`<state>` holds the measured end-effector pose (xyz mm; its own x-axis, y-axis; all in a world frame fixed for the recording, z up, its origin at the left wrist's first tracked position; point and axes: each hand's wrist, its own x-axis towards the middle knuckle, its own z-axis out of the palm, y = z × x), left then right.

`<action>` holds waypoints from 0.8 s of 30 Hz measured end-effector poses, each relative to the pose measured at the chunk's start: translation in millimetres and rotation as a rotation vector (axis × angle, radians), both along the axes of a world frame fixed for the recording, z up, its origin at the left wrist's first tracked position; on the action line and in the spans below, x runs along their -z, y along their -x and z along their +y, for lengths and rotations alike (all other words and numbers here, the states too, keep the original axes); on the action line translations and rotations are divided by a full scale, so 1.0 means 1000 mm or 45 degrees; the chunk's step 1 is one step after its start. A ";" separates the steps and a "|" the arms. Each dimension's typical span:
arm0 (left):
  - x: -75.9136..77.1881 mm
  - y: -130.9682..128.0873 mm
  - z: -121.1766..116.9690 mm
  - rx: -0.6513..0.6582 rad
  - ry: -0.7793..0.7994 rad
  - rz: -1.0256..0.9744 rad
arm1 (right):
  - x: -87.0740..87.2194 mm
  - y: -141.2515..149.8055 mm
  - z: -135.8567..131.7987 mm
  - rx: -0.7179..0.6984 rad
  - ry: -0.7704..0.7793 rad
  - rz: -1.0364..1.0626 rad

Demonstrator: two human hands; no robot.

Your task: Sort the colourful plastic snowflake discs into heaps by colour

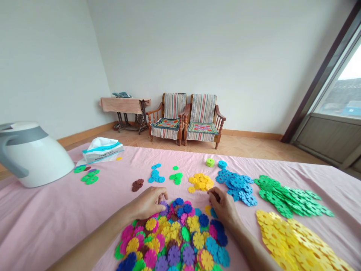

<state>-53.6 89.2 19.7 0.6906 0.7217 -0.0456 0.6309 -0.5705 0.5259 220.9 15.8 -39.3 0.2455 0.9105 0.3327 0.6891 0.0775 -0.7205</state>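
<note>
A mixed heap of snowflake-shaped plastic discs [175, 237] lies on a pink sheet [56, 222] in front of me. My left hand [148, 203] pinches a purple disc [164, 207] at the heap's far edge. My right hand [222, 206] pinches a small dark brown disc [217, 197], partly hidden by the fingers, above the heap's right side. Sorted piles surround the heap: brown [137, 184], small blue [155, 174], small green [176, 178], small yellow [200, 182], large blue [237, 185], large green [287, 199] and large yellow [293, 241].
A white-and-grey plastic appliance [32, 154] and a tissue pack [102, 150] stand at the sheet's far left, beside small green discs [89, 176]. Beyond the sheet are a draped treadle table [124, 109], two wooden armchairs [186, 116] and a window [338, 90].
</note>
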 end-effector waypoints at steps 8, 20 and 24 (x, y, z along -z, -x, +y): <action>-0.001 -0.001 -0.001 0.069 -0.078 0.068 | -0.001 0.000 0.000 -0.001 -0.012 -0.002; -0.001 0.000 -0.003 0.075 -0.056 0.025 | 0.000 -0.001 0.000 0.022 -0.007 -0.032; -0.003 -0.002 -0.003 0.081 0.003 0.048 | 0.000 -0.001 0.001 0.022 -0.009 -0.036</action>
